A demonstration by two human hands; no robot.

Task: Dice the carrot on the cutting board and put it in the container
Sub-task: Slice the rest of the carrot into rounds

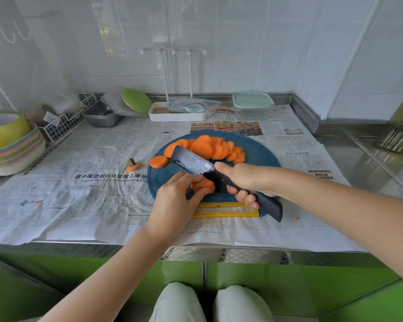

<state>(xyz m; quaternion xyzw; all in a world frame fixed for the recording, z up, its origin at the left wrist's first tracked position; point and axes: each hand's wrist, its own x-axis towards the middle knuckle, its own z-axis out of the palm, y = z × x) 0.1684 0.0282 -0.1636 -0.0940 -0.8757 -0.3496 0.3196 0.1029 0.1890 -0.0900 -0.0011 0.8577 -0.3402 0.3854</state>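
A round blue cutting board lies on newspaper. A heap of orange carrot slices covers its far part, and one slice sits at its left edge. My left hand pinches a small stack of carrot slices on the near part of the board. My right hand grips the dark handle of a black cleaver, its blade lying against that stack, forefinger stretched along the blade. A clear container with a pale green lid stands at the back right.
A cut-off carrot top lies on the newspaper left of the board. A yellow frame sits at the board's near edge. Stacked coloured bowls stand far left, with a wire basket, metal trays and a white rack tray behind.
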